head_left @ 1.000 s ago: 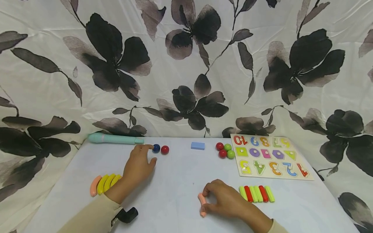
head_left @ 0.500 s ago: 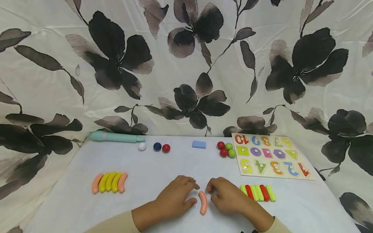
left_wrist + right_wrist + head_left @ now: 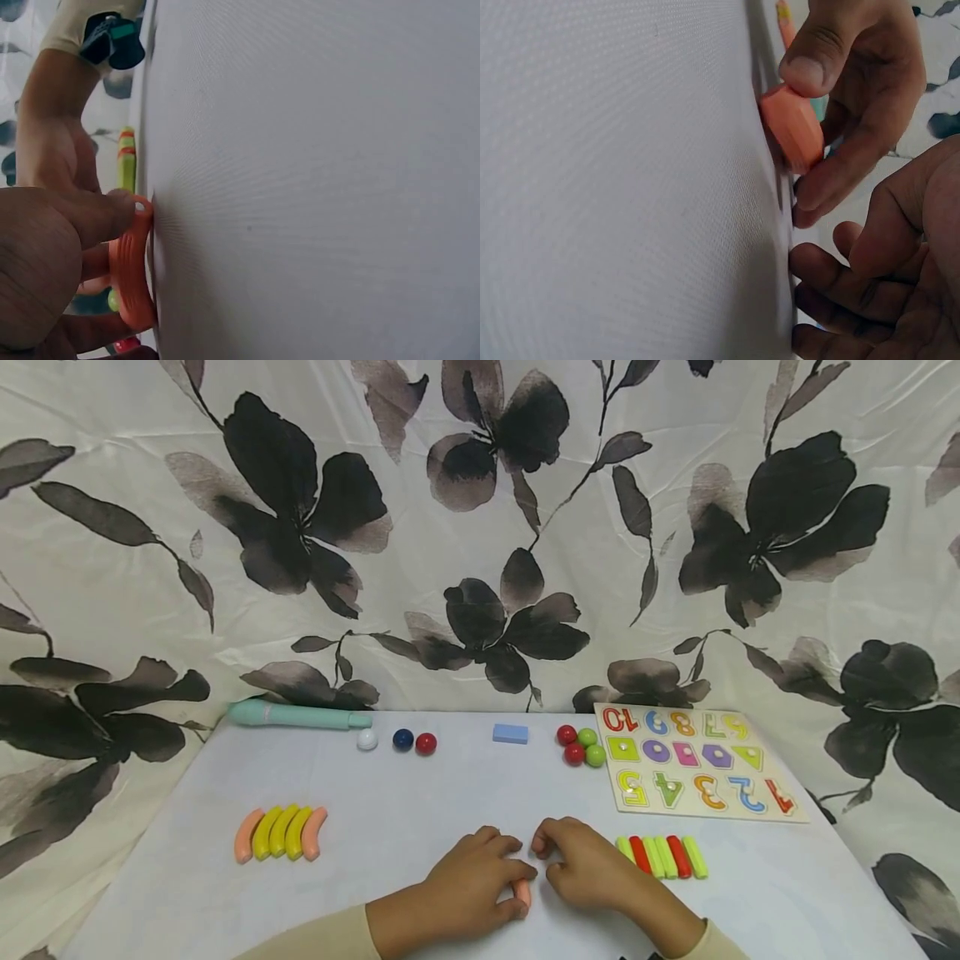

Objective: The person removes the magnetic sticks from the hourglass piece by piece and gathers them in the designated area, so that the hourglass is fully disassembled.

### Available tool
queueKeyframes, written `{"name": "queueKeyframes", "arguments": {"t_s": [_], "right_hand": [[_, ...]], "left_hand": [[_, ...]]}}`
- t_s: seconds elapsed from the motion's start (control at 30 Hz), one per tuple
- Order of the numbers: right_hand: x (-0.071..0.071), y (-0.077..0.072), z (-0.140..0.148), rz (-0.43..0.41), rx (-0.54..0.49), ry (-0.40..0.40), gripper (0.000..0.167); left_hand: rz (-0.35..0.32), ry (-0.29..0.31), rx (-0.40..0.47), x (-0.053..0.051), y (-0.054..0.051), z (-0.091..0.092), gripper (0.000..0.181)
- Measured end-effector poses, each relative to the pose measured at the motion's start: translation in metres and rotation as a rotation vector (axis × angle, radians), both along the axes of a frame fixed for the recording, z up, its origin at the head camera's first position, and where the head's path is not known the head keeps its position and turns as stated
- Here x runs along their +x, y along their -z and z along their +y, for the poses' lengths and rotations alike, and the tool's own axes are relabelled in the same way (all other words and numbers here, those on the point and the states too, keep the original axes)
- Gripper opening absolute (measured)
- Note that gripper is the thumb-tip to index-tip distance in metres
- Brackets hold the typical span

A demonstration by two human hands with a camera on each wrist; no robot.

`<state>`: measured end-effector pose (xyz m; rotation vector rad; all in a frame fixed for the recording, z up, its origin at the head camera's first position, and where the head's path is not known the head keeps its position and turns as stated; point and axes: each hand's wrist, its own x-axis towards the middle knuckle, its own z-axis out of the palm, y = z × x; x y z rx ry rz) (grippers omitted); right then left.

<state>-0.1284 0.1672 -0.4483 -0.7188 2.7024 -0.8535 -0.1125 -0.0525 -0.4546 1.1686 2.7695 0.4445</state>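
Note:
Near the front middle of the table, my left hand (image 3: 467, 887) pinches a small curved salmon-pink piece (image 3: 523, 896) between thumb and fingers. In the left wrist view that curved piece (image 3: 133, 270) looks orange, with the thumb at one end and a finger at the other; it lies on or just at the white cloth. My right hand (image 3: 588, 868) is just right of it, holding nothing, its fingers loosely bent. The right wrist view has the right hand's fingertips (image 3: 810, 262) down at the cloth, apart from the curved piece (image 3: 793, 129).
A row of yellow and pink curved pieces (image 3: 279, 833) lies left. Right stands a row of green and red sticks (image 3: 663, 857). Along the back are a mint-green tube (image 3: 300, 715), white (image 3: 367, 739), blue and red balls, a blue block (image 3: 510, 733), red and green balls, and a number board (image 3: 701, 768).
My left hand has come from the balls at back left to the front middle and taken hold of the curved pink piece. My right hand has let go of it and shifted slightly right.

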Motion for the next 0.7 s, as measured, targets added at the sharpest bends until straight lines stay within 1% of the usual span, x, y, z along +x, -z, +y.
{"name": "queueKeyframes", "arguments": {"t_s": [0.13, 0.27, 0.33, 0.4, 0.47, 0.57, 0.7], "right_hand": [[0.000, 0.000, 0.000, -0.011, -0.004, 0.000, 0.027], [0.000, 0.001, -0.001, -0.019, -0.004, 0.002, 0.026], [0.000, 0.001, -0.001, -0.025, -0.001, 0.003, 0.025], [0.001, 0.000, -0.001, -0.031, 0.002, 0.007, 0.025], [0.001, 0.000, -0.001, -0.037, 0.004, 0.010, 0.024], [0.001, -0.001, -0.001, -0.044, 0.006, 0.014, 0.024], [0.001, -0.001, -0.001, -0.051, 0.013, 0.018, 0.025]], "left_hand": [[0.013, 0.005, 0.011, 0.000, 0.000, -0.004, 0.022], [0.009, 0.008, 0.058, 0.000, 0.001, -0.012, 0.008], [-0.003, 0.012, 0.087, 0.000, 0.002, -0.017, 0.009], [-0.030, 0.013, 0.116, 0.000, 0.002, -0.024, 0.013], [-0.048, 0.008, 0.130, 0.000, 0.002, -0.030, 0.015], [-0.057, -0.028, 0.128, 0.000, 0.001, -0.037, 0.017], [-0.010, -0.113, 0.120, 0.003, 0.001, -0.040, 0.023]]}}
